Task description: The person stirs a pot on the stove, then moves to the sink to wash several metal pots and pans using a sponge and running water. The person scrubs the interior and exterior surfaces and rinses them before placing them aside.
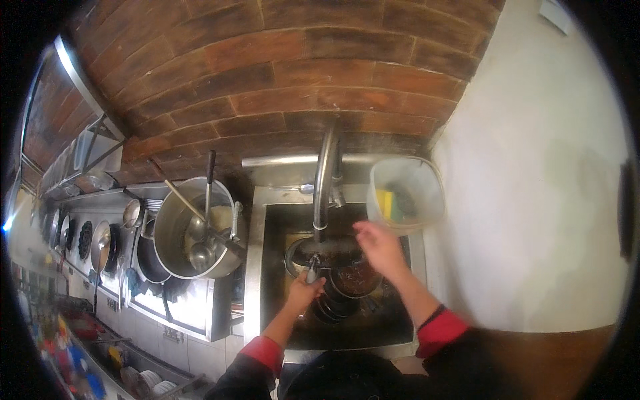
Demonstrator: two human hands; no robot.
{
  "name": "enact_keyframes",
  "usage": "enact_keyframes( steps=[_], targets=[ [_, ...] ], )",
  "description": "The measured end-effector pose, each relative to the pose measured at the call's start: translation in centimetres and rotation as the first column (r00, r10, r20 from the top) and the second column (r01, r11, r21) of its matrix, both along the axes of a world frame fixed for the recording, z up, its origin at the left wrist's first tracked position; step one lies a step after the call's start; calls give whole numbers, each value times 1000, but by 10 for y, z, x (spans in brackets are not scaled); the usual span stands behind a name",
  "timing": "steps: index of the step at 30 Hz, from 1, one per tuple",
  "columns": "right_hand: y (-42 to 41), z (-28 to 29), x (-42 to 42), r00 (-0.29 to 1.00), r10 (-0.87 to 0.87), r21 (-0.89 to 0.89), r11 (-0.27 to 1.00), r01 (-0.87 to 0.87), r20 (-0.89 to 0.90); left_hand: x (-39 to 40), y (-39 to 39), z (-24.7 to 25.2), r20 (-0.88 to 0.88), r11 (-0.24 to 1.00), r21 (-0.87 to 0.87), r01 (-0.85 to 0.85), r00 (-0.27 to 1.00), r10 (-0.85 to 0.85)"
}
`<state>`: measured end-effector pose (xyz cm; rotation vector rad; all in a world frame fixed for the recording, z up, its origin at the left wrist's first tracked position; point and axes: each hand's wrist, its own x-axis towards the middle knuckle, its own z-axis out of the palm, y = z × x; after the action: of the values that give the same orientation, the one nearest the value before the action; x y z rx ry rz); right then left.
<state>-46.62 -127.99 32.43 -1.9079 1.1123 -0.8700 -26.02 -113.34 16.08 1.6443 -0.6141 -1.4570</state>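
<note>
My left hand (306,291) grips a pan's pale handle (312,272) under the faucet (325,185), low over the metal sink (254,280). The dark pan (325,250) tilts below the spout. To its right my right hand (375,245) is raised, with its fingers bent; whether it holds anything small cannot be made out. Just beyond that hand, a translucent plastic tub (407,172) on the sink's right back corner holds a yellow and green sponge (391,204). Under my hands, a round pan with brownish liquid (355,280) and several dark pans (332,310) sit in the sink.
A large aluminum pot (167,235) with ladles (202,255) stands left of the sink. Farther left, skillets (101,245) line the stove. A brick wall (300,100) rises behind the faucet, and a pale wall (525,200) bounds the right side. Bowls (145,382) sit at lower left.
</note>
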Motion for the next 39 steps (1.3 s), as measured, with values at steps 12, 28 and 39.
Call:
enact_keyframes(
  steps=[12,28,39],
  targets=[
    [-19,-85,104,786,54,612,595,-521,616,4,6,40,-231,927,182,-329,902,366],
    [-18,-162,90,969,29,747,632,-208,245,-33,69,54,-475,868,493,53,852,218],
    [23,-241,68,827,424,912,5,-410,369,1,66,81,-605,806,560,-194,569,557]
  ],
)
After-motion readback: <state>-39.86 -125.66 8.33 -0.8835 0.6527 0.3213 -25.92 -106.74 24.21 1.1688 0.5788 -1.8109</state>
